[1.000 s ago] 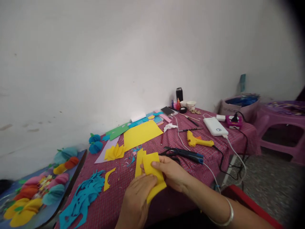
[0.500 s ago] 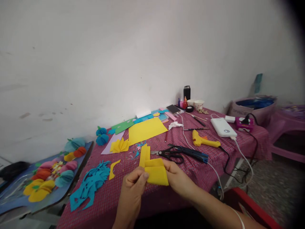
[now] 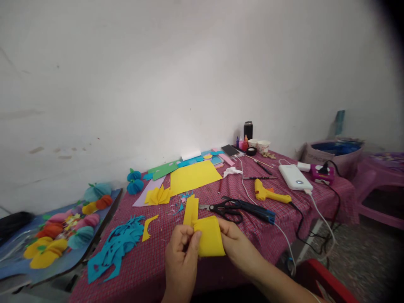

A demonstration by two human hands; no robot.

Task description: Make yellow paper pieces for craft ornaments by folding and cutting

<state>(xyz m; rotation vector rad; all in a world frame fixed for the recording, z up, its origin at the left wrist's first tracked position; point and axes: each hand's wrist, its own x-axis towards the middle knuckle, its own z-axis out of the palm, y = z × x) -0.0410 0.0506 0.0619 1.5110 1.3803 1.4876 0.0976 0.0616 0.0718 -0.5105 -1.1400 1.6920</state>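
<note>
Since the earlier frame, the folded yellow paper (image 3: 210, 242) is drawn nearer, pinched by left hand (image 3: 181, 256) fingers and right hand (image 3: 235, 246), apparently to hold its crease.

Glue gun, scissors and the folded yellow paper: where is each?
Glue gun (image 3: 271, 195), head view, on its yellow body.
Scissors (image 3: 227, 207), head view, on the black handles.
Folded yellow paper (image 3: 211, 240), head view, on its flat middle.

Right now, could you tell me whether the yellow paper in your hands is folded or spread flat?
Folded: the yellow paper is doubled over, pinched between the left hand and right hand.
</note>
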